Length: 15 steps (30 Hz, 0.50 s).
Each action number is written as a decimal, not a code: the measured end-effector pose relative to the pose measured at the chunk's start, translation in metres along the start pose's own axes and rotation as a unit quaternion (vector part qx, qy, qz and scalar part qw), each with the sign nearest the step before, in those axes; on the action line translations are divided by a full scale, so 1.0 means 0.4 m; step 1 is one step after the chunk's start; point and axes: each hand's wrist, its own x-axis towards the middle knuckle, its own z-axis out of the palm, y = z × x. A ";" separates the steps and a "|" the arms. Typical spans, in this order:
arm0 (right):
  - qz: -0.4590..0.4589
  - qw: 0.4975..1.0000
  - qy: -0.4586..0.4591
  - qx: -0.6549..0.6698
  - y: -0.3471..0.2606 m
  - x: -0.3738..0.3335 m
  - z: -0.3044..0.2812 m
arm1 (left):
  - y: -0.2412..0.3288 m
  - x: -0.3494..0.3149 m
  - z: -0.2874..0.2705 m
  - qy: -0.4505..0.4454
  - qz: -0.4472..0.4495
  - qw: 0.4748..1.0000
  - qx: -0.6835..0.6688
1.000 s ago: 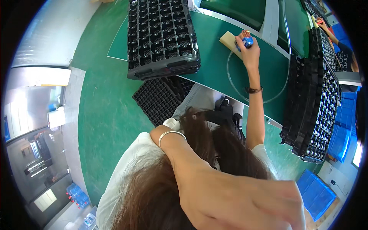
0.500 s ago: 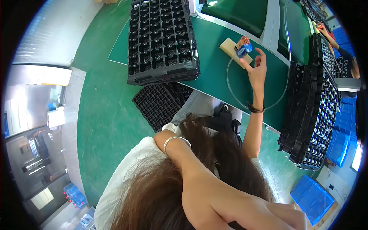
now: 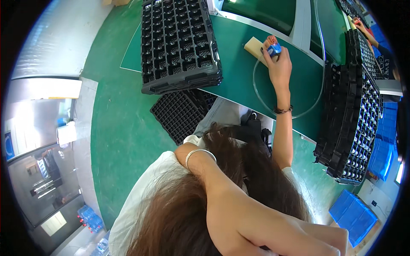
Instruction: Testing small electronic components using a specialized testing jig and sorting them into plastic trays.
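My right hand [image 3: 280, 68], a dark band at its wrist, has thumb and fingers closed around a small blue object with an orange-brown top [image 3: 273, 46]. Its exact kind I cannot make out. The piece stands at the end of a cream-coloured block [image 3: 253, 45] on the green tabletop [image 3: 235, 64]. A clear tube [image 3: 255, 81] curves over the table from beside the block. My left hand [image 3: 290, 232] is large in the lower part of the view, raised close to the camera. A silver bangle circles that arm, and the fingers are largely hidden or cut off.
Stacked black trays with square pockets [image 3: 181, 47] rest on the table's left end, and another black tray [image 3: 179, 115] lies below it. More tray stacks [image 3: 341, 115] stand at the right, near blue crates [image 3: 353, 215]. Another person's arm [image 3: 366, 33] shows at the far right.
My right hand has moved left from beside the blue object and closed around it. My left hand remains raised near the camera. The whole view has shifted slightly.
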 end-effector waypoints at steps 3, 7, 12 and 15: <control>0.031 0.999 0.017 -0.019 -0.015 -0.022 -0.026 | 0.002 -0.009 0.004 0.012 -0.010 1.000 -0.011; 0.007 1.000 0.013 0.009 -0.014 -0.031 0.009 | 0.003 -0.026 0.012 0.031 -0.022 0.999 -0.020; 0.016 1.000 0.011 -0.006 -0.013 0.009 0.021 | 0.001 -0.022 0.016 0.031 -0.044 0.997 -0.060; 0.024 1.000 0.006 0.002 -0.012 0.010 0.011 | 0.012 -0.021 0.000 0.027 -0.041 0.999 -0.016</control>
